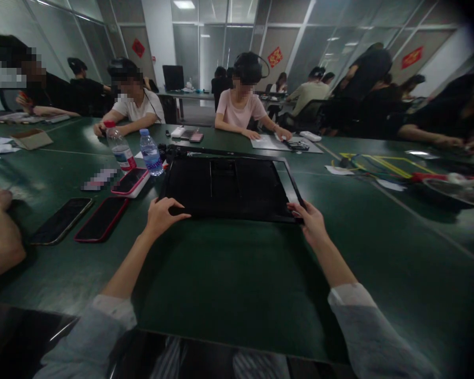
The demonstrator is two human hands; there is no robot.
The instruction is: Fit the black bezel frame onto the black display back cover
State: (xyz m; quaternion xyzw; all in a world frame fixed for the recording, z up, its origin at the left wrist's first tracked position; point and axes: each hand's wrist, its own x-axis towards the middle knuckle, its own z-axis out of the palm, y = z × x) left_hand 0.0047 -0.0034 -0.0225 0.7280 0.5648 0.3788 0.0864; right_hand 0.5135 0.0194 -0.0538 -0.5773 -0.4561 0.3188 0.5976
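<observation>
The right hand holds the near right corner of a black framed panel, thumb and fingers closed about the border. The left hand is at the near left corner, thumb and forefinger parted in a narrow curve; whether it grips firmly I cannot tell. Hands on opposite corners probably keep the panel level and square to the person. It lies across the middle of the green table; how much of its weight the table takes is unclear.

To its left are a black phone, a red-edged phone and a pink-edged phone, perhaps set aside to leave room. Just beyond, a red-capped bottle and a blue-capped bottle stand upright, the latter with clear liquid inside. Farther left sits a small cardboard box, its inside hidden. On the far right, a dark bowl has pale and red items at its rim, too blurred to name.
</observation>
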